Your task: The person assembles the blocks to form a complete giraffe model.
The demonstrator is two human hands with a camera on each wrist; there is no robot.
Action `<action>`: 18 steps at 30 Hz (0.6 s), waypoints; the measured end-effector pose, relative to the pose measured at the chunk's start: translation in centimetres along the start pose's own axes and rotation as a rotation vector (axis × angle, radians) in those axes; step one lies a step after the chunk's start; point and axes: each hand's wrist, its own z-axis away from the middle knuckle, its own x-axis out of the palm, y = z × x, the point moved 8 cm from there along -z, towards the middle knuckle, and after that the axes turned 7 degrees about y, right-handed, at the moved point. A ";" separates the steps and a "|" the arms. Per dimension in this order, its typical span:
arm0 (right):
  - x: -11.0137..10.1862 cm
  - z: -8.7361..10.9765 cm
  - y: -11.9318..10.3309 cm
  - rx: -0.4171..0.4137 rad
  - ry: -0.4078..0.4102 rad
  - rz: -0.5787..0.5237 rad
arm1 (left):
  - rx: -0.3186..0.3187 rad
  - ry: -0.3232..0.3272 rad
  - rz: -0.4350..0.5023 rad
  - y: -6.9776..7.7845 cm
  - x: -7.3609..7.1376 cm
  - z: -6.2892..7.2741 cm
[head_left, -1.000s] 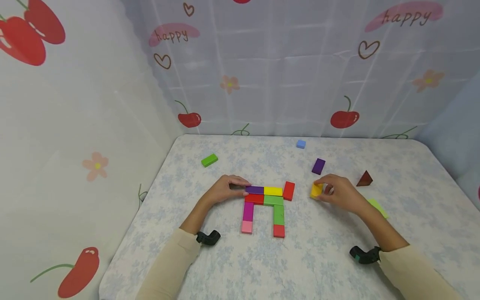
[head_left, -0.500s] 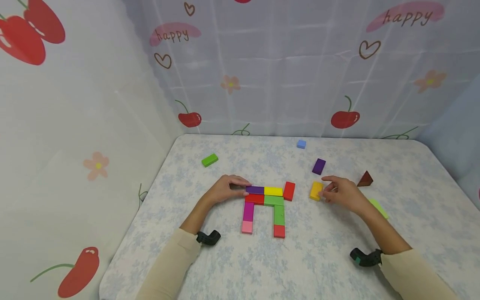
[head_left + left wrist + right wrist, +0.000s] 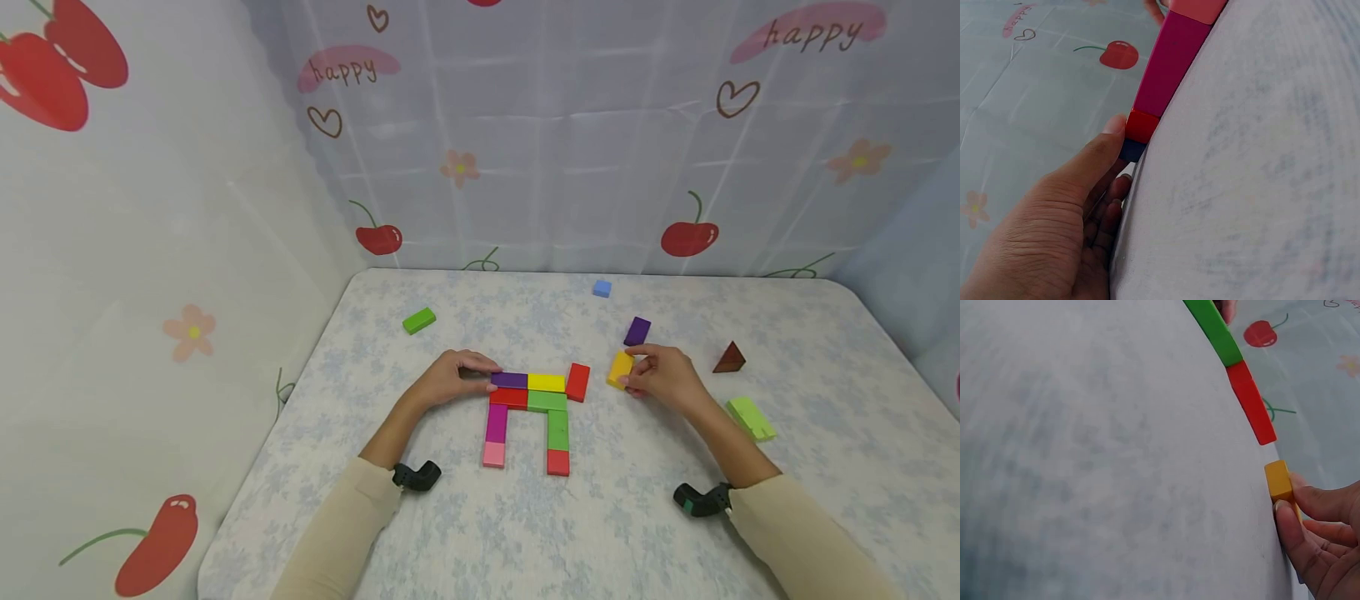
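My left hand (image 3: 453, 379) holds the left end of a purple block (image 3: 510, 380), thumb and index finger at its corner. In the left wrist view the thumb (image 3: 1115, 125) lies at the end of a red block (image 3: 1142, 126). My right hand (image 3: 666, 379) pinches an orange-yellow block (image 3: 618, 369) between thumb and fingers, close over the table. The purple block sits in a flat arrangement with a yellow block (image 3: 546, 382), a green block (image 3: 547, 402) and two legs of coloured blocks. A tilted red block (image 3: 577, 382) adjoins its upper right corner.
Loose around the table (image 3: 637, 533) lie a green block (image 3: 419, 321), a small blue block (image 3: 602, 288), a second purple block (image 3: 637, 331), a dark red triangular block (image 3: 730, 358) and a lime block (image 3: 750, 418). A printed curtain (image 3: 555, 183) hangs behind.
My right hand released its grip on the orange-yellow block, then took hold of it again and shifted it slightly left. The left hand and the arrangement have stayed put.
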 end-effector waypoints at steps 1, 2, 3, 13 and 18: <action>0.1 -0.2 0.0 0.008 0.003 -0.008 | 0.003 -0.003 0.002 0.5 -0.1 0.1; 0.2 -0.4 0.0 0.015 0.005 -0.013 | 0.006 -0.005 0.005 1.0 -0.2 0.2; 0.3 -0.6 0.0 0.019 0.004 -0.025 | 0.009 -0.006 0.010 1.5 -0.3 0.2; 0.9 -2.1 -0.7 -0.010 0.040 -0.048 | 0.002 -0.011 0.029 2.5 -0.5 0.3; 1.3 -2.8 -1.0 -0.013 0.056 -0.071 | -0.020 -0.007 0.014 2.6 -0.5 0.3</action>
